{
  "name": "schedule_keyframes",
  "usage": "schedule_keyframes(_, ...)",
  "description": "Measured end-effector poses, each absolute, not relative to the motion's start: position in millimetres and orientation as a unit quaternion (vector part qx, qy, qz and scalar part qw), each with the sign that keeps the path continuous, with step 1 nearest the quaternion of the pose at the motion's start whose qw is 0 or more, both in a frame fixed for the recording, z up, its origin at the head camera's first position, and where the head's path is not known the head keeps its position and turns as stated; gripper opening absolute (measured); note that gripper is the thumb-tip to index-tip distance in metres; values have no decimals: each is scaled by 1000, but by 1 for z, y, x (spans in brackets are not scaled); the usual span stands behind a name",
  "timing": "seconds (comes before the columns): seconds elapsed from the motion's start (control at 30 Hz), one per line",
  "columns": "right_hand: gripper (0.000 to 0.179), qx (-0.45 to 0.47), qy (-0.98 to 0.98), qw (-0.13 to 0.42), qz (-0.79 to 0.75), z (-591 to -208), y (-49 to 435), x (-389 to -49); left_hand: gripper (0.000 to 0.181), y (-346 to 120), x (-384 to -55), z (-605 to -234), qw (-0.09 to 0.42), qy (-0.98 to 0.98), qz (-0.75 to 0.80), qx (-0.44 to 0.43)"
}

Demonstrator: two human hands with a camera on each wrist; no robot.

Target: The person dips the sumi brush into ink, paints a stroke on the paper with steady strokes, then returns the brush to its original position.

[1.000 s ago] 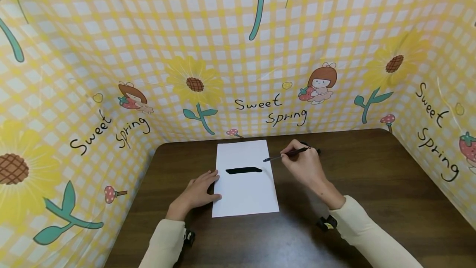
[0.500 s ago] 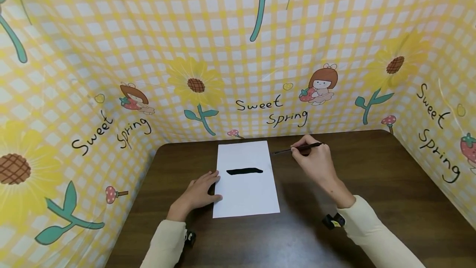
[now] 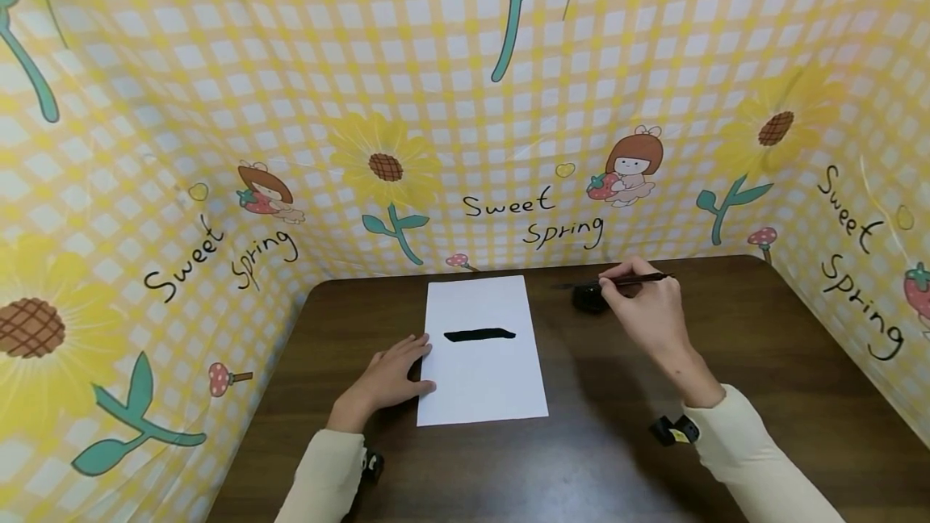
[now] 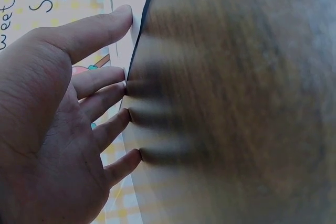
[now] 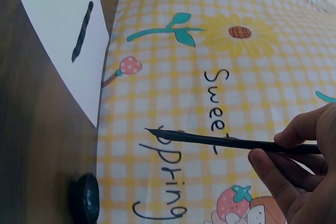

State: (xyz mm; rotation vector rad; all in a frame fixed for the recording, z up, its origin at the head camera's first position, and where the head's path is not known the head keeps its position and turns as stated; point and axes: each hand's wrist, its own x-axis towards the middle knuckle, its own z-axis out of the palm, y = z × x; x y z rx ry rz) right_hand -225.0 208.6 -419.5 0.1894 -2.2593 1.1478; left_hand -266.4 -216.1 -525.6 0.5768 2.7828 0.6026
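My right hand (image 3: 651, 315) pinches a slim dark ink brush (image 5: 210, 140) between thumb and fingers. The brush lies nearly level, its pointed black tip toward the left. In the head view it overlaps a small black dish (image 3: 590, 298), which the hand partly covers. My left hand (image 3: 388, 375) rests at the left edge of a white sheet of paper (image 3: 481, 390), fingers spread and fingertips on its margin. Across the sheet's middle runs one thick black horizontal stroke (image 3: 479, 335). Seen from the left wrist, the fingertips (image 4: 134, 156) touch down along the paper's edge.
The dark wooden table (image 3: 581, 474) carries the paper and dish toward its far side. A yellow checked cloth (image 3: 465, 119) with printed flowers and lettering hangs behind it and along both sides.
My right hand has moved right and slightly away with the brush, from over the paper's right edge to the black dish, which now shows more. The left hand has stayed in place.
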Motion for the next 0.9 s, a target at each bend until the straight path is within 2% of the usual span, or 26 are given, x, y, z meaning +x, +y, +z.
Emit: schedule_keyframes(0.9, 5, 9, -842, 351, 410, -411, 257, -214, 76, -217, -266, -528, 111, 950, 206, 204)
